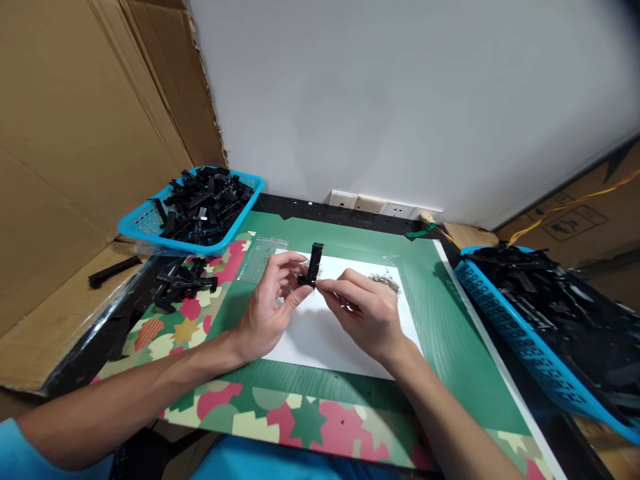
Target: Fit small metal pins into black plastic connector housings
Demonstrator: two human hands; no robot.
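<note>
A small black plastic part [315,262] stands upright above the white sheet [320,340], its lower end between the thumb and fingers of my left hand [273,303]. My right hand [367,310] is closed in a pinch, its fingertips against the part's lower end. Whatever those fingertips hold, if anything, is too small to make out. Behind my right hand lies a pile of small shiny metal pieces [385,283] on the sheet. More such bits show partly behind the black part.
A blue basket [240,230] heaped with black parts stands at the back left, with loose black parts [183,283] before it. Another full blue basket [510,333] is at the right. Wall sockets [370,204] line the back; cardboard [90,133] rises at left.
</note>
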